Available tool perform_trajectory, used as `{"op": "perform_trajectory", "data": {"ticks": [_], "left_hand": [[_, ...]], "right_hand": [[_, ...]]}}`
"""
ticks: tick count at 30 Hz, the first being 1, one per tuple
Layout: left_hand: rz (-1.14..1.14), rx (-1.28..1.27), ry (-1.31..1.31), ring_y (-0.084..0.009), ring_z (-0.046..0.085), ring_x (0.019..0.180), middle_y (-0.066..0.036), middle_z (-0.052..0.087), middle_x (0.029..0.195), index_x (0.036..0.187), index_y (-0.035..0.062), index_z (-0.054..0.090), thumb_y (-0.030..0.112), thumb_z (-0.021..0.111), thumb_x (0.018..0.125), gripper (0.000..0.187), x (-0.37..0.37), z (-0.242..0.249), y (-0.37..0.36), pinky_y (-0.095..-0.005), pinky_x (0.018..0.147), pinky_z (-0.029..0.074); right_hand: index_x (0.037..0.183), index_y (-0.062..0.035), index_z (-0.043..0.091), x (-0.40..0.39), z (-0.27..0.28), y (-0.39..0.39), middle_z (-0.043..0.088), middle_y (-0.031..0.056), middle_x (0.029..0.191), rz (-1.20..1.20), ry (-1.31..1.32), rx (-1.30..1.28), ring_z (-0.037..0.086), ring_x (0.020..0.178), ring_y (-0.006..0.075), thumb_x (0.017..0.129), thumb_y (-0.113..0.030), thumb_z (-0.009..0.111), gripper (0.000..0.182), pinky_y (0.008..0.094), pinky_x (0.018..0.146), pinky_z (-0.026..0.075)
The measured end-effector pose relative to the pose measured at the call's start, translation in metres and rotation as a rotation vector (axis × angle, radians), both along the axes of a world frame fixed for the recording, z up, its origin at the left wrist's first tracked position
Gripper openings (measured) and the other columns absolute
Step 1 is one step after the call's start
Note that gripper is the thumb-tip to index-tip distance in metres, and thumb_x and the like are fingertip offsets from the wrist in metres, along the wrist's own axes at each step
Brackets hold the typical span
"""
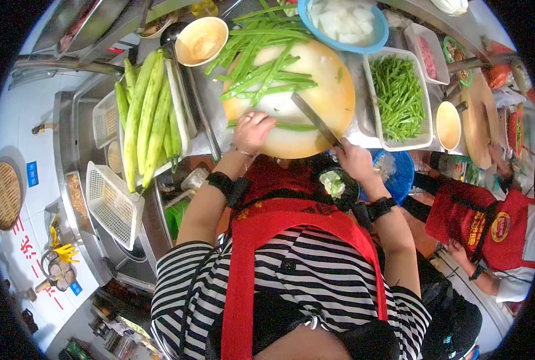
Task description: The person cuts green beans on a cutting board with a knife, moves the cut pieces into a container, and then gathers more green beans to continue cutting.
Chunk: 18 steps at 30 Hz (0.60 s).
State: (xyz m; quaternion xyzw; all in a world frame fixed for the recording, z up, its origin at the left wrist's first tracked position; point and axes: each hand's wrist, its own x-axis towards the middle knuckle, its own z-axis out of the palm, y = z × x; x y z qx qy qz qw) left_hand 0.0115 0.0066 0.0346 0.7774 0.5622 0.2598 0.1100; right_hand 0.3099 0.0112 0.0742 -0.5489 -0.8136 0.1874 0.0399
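In the head view, the left hand [254,132] held a long, flat green pod [296,126] under bent fingers on a round, yellow-rimmed whitish cutting board [333,66]; the right hand [356,161] gripped a steel-bladed knife [316,119], its tip near the piled green pods [261,51]

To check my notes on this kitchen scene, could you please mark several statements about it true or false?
1. The right hand holds a knife. True.
2. The sliced greens are in a blue bowl. False: the sliced greens are in a white basket.
3. The left hand holds a second knife. False: the left hand holds no knife and is at the edge of the round board.
4. Long ridged gourds lie left of the round board. True.
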Motion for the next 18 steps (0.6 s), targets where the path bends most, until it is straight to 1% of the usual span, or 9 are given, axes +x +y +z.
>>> {"op": "perform_trajectory", "data": {"ticks": [1,3,7,9,10,13,15,16,18], "left_hand": [[-0.001,-0.002,0.000,-0.0238,0.053,0.089,-0.003,0.057,0.092,0.091,0.0135,0.064,0.019,0.060,0.077,0.016,0.000,-0.002,0.002,-0.0373,0.078,0.042],[-0.088,-0.124,0.120,-0.0235,0.053,0.089,-0.003,0.057,0.092,0.090,0.0146,0.064,0.019,0.059,0.077,0.014,-0.001,-0.009,0.008,-0.0376,0.077,0.042],[-0.082,-0.071,0.119,-0.0234,0.053,0.090,-0.002,0.056,0.093,0.091,0.0150,0.063,0.020,0.059,0.076,0.016,0.002,-0.015,0.015,-0.0379,0.077,0.042],[-0.020,0.055,0.136,-0.0228,0.056,0.086,-0.002,0.058,0.095,0.088,0.0189,0.064,0.019,0.059,0.072,0.017,0.004,-0.016,0.014,-0.0370,0.077,0.042],[-0.021,0.055,0.136,-0.0228,0.056,0.086,-0.002,0.058,0.095,0.088,0.0189,0.064,0.019,0.059,0.072,0.017,0.004,-0.019,0.011,-0.0370,0.077,0.042],[-0.002,0.130,0.118,-0.0228,0.054,0.091,-0.002,0.057,0.094,0.088,0.0154,0.065,0.019,0.060,0.072,0.017,0.000,-0.022,0.001,-0.0369,0.078,0.042],[-0.026,0.290,0.090,-0.0219,0.055,0.088,-0.002,0.057,0.091,0.087,0.0152,0.066,0.019,0.061,0.070,0.018,-0.003,-0.020,-0.003,-0.0353,0.078,0.042],[-0.025,0.288,0.090,-0.0219,0.055,0.088,-0.002,0.057,0.091,0.087,0.0152,0.066,0.019,0.061,0.070,0.018,-0.004,-0.019,-0.005,-0.0353,0.078,0.042],[0.002,0.323,0.120,-0.0189,0.055,0.080,0.000,0.056,0.087,0.087,0.0147,0.065,0.016,0.060,0.067,0.021,-0.005,-0.015,-0.007,-0.0339,0.072,0.042]], "right_hand": [[0.096,-0.0088,0.055,0.000,-0.001,0.000,0.058,0.0200,0.061,-0.001,-0.003,-0.006,0.059,0.057,0.0379,0.082,-0.027,0.054,0.023,0.0482,0.051,0.048],[0.095,-0.0087,0.055,0.001,-0.002,0.000,0.058,0.0200,0.061,-0.002,-0.008,-0.015,0.059,0.057,0.0378,0.081,-0.026,0.055,0.022,0.0481,0.051,0.048],[0.093,-0.0085,0.055,0.001,-0.004,0.000,0.058,0.0197,0.061,0.001,-0.002,-0.002,0.059,0.057,0.0372,0.082,-0.027,0.054,0.021,0.0474,0.051,0.048],[0.093,-0.0085,0.055,0.001,-0.003,0.001,0.058,0.0196,0.061,0.009,-0.001,0.002,0.059,0.057,0.0370,0.082,-0.027,0.054,0.021,0.0472,0.051,0.048],[0.094,-0.0090,0.055,0.001,-0.001,0.001,0.059,0.0193,0.062,0.025,-0.015,-0.009,0.059,0.057,0.0368,0.082,-0.027,0.053,0.022,0.0472,0.051,0.048],[0.098,-0.0105,0.055,0.002,0.005,0.002,0.059,0.0188,0.063,0.059,-0.052,-0.027,0.059,0.058,0.0364,0.083,-0.028,0.052,0.024,0.0471,0.052,0.048],[0.101,-0.0114,0.054,0.004,0.005,0.000,0.060,0.0185,0.064,0.076,-0.077,-0.040,0.060,0.058,0.0363,0.084,-0.029,0.052,0.025,0.0470,0.052,0.048],[0.104,-0.0121,0.054,0.006,0.005,-0.001,0.060,0.0185,0.064,0.072,-0.080,-0.054,0.060,0.058,0.0360,0.084,-0.030,0.052,0.027,0.0468,0.052,0.048],[0.107,-0.0128,0.053,0.006,0.008,-0.001,0.060,0.0185,0.064,0.074,-0.084,-0.070,0.060,0.058,0.0357,0.084,-0.031,0.051,0.029,0.0466,0.052,0.048]]}}
